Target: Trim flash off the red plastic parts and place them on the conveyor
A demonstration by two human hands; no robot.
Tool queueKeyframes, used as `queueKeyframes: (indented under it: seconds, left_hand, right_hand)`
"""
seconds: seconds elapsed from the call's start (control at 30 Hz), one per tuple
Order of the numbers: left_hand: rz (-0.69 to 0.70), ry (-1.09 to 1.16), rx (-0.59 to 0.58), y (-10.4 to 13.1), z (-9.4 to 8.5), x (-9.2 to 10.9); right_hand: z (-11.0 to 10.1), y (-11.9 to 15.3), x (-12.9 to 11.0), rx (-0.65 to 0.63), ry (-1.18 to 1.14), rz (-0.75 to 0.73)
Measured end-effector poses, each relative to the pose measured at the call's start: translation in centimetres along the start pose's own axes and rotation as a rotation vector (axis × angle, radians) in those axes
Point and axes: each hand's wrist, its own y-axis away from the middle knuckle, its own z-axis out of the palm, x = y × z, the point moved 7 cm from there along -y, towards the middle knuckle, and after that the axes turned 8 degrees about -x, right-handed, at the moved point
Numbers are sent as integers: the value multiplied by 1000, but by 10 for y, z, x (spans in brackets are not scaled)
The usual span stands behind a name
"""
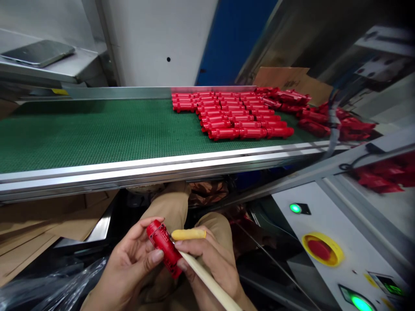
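Observation:
My left hand (129, 263) is closed round a red ribbed plastic housing (162, 244), held tilted above my lap. My right hand (210, 259) grips a slim tool with a long cream handle (207, 280), and its short metal tip is at the side of the housing. The tip is mostly hidden, so its exact kind does not show. A yellow finger cot (188, 234) covers the index finger of my right hand. Fingers of both hands are touching or very close to the red piece.
Ahead runs a green conveyor belt (97, 134) with a metal edge (155, 169). Rows of red housings (227, 116) lie on it, with a loose heap (340, 123) rightward. At right stands a control panel with an emergency stop button (320, 249). Cardboard (48, 224) lies left.

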Motion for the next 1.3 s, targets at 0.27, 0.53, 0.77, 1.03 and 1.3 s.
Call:
queueKeyframes:
  seconds: [0.27,0.53,0.77,1.03,1.3]
  left_hand:
    - [-6,50,8,0,1,0]
    - [-263,129,-16,1,-3,0]
    - [-302,-136,-5,3,0,7]
    - [-360,-239,-11,5,4,6]
    - [-381,-225,-34,5,1,2]
  right_hand:
    - [10,-1,-2,-120,127,-22]
    - [-49,0,20,160,-217,392]
    - [-28,-21,5,-260,-336,501]
    - [-11,-29,11,-472,-297,572]
    - [-5,-33,10,-542,-292,596]
